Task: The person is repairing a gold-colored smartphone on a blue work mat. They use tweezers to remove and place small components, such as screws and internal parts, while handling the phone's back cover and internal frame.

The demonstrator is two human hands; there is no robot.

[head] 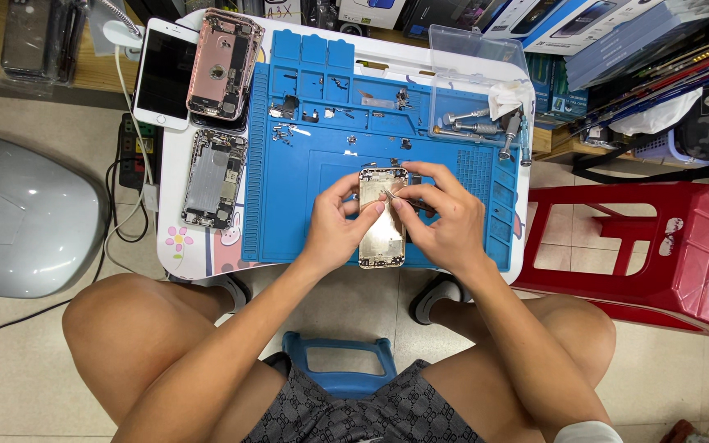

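L hand [334, 226] pinches the gold phone shell [382, 234] by its edge, mid blue mat [289, 205]; R hand [445, 217] grips thin tweezers [395, 195] over its top. Best go slow, hold the shell flat & still, tiny parts slip easy. Pink phone back [225, 64] & white phone [166, 74] lie far left.

Gold phone housing [382, 220], blue mat [305, 205]

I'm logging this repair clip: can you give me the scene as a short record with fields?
surface: blue mat on small white table
left hand: grips gold phone shell
right hand: holds tweezers over shell
beside mat: white phone, pink shell, open phone
tools: screwdrivers
right of table: red stool
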